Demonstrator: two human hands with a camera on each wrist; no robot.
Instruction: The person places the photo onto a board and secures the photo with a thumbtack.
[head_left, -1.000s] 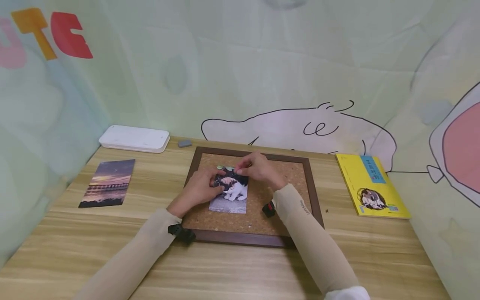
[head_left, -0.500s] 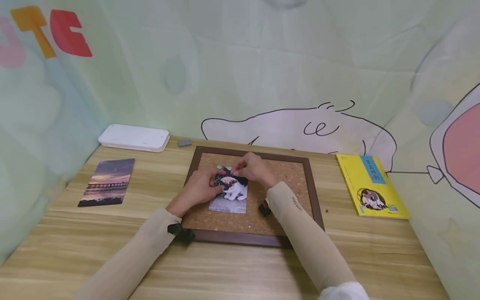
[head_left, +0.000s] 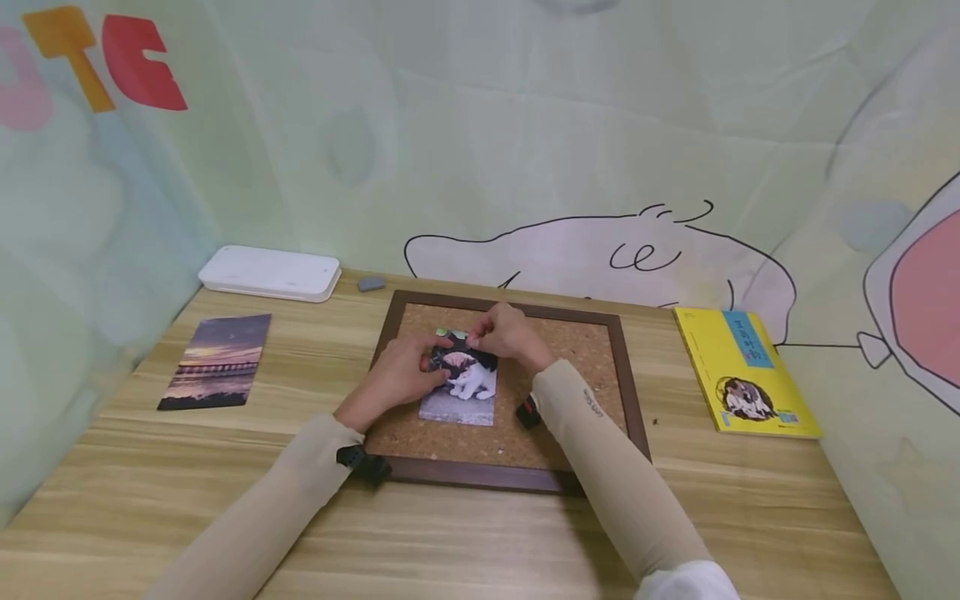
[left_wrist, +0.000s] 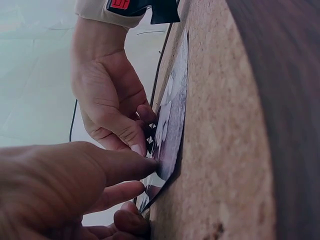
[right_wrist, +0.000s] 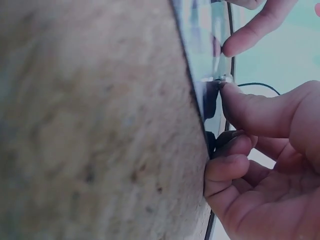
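Observation:
A photo (head_left: 457, 411) of a black-and-white cat lies on the framed corkboard (head_left: 457, 446), left of its middle. My left hand (head_left: 401, 367) rests at the photo's left edge, thumb and forefinger spread over its upper left part. In the left wrist view that thumb (left_wrist: 142, 167) presses on the glossy photo (left_wrist: 172, 125). My right hand (head_left: 508, 333) bends over the photo's upper right corner, thumb and forefinger together. A small clear pin-like piece (right_wrist: 226, 79) shows at the thumb tip in the right wrist view; the fingers hide most of it.
A sunset photo (head_left: 217, 362) lies on the wooden table (head_left: 450, 542) to the left. Behind it are a white case (head_left: 270, 272) and a grey eraser-like block (head_left: 371, 284). A yellow book (head_left: 742, 375) lies right of the board, near the printed backdrop.
My right hand shifts slightly left along the photo's top, then slightly back right, its forearm ending further left. My left hand and the cat photo stay in place.

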